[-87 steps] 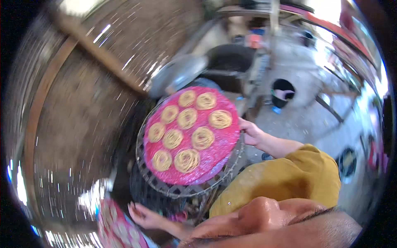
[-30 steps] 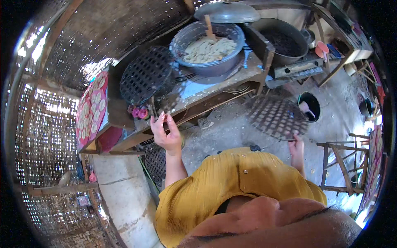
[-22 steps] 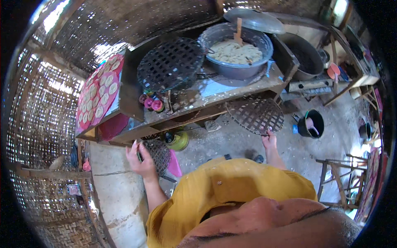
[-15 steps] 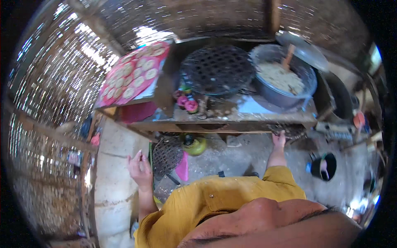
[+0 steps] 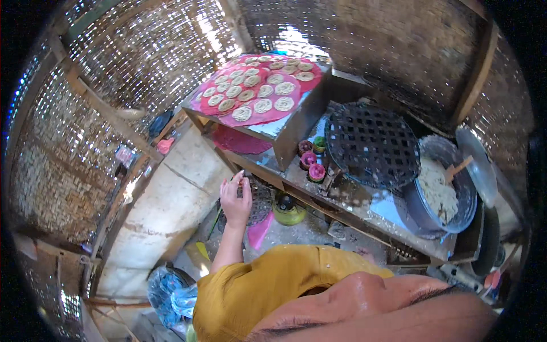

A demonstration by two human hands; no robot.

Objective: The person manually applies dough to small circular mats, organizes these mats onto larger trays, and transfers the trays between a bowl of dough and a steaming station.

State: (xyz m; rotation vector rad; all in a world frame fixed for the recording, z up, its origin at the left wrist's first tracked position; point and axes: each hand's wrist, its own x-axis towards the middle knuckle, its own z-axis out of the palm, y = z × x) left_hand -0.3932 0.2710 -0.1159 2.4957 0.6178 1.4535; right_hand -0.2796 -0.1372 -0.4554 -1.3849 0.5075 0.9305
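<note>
My left hand [image 5: 236, 200] is raised in front of the low bench, fingers loosely apart and nothing in them. It is nearest to the wooden stand's corner and the dark lattice [image 5: 259, 202] on the floor below. Of my right hand [image 5: 365, 255] only a blurred patch of skin shows past my mustard shirt; its fingers are hidden. On the stand, pink sheets [image 5: 272, 117] carry several pale coiled rounds [image 5: 284, 104]. Beside them on the bench lie a round black lattice rack [image 5: 373, 142] and small pink and green cups [image 5: 316, 172].
At the right is a large grey pot [image 5: 464, 214] of pale dough-like mass with a wooden paddle [image 5: 459, 169], a lid [image 5: 477, 165] leaning behind. Under the bench stands a yellow-green canister [image 5: 289, 214]. Blue plastic bags [image 5: 168, 293] lie at lower left. Woven walls [image 5: 171, 51] surround the bench.
The view has swung left, bringing the coiled rounds nearer the middle. My right hand, at the bench's front edge before, is now mostly hidden. My left hand stays raised and empty.
</note>
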